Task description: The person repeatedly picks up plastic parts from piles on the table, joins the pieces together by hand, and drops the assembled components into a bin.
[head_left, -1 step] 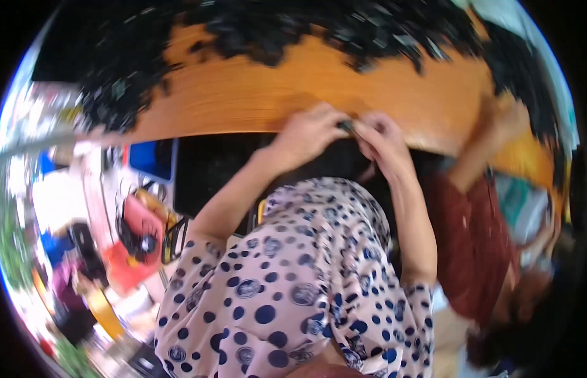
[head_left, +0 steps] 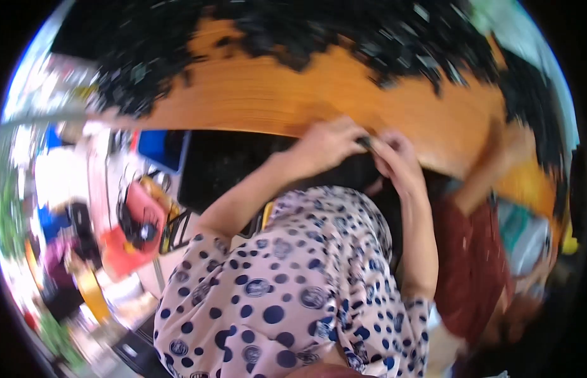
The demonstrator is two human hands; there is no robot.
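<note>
My left hand [head_left: 330, 146] and my right hand [head_left: 399, 156] meet over the near edge of the wooden table [head_left: 268, 94]. Between their fingertips is a small dark piece [head_left: 365, 142], too blurred to name its kind. The left thumb and fingers pinch one end of it. On its other side the right fingers are curled together, touching it. Across the far part of the table lie heaps of small black pieces [head_left: 287, 38], some with shiny faces.
At my right sits a person in a dark red top [head_left: 473, 271], whose hand [head_left: 514, 148] is over the table beside more black pieces. A blue bin [head_left: 161, 151] stands left below the table edge. Further left is a pink-red chair [head_left: 133, 249] with dark things on it.
The whole view has shifted, so table and hands appear lower and slightly further right. Both hands stay together at the small dark piece.
</note>
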